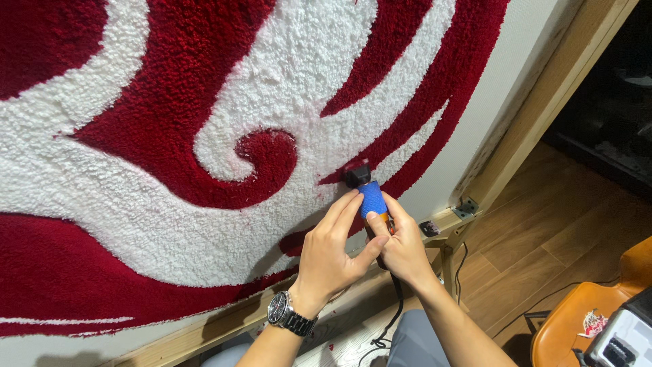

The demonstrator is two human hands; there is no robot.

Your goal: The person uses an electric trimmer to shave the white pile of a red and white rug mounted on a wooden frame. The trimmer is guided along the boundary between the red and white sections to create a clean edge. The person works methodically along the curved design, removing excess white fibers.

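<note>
A tufted rug (136, 204) in deep red and white swirls fills the left and centre of the frame, stretched on a wooden frame (543, 88) that runs along its lower and right edges. The pile looks soft and dense, likely to give under light pressure, while the backing cloth seems taut.

Just right of centre, the left hand (333, 255), a metal wristwatch (291, 314) on its wrist, curls its fingers around a small handheld trimmer (370, 197) with a blue textured grip and black head. The right hand (402, 248) clasps the same tool from the other side, thumb over the lower body. The head touches the rug where red meets white. The tool looks light, rigid and easy to hold by the ribbed blue sleeve; its black cord (394, 312) trails downward.

At lower right sits an orange chair (577, 319) on a wooden floor (530, 204).
</note>
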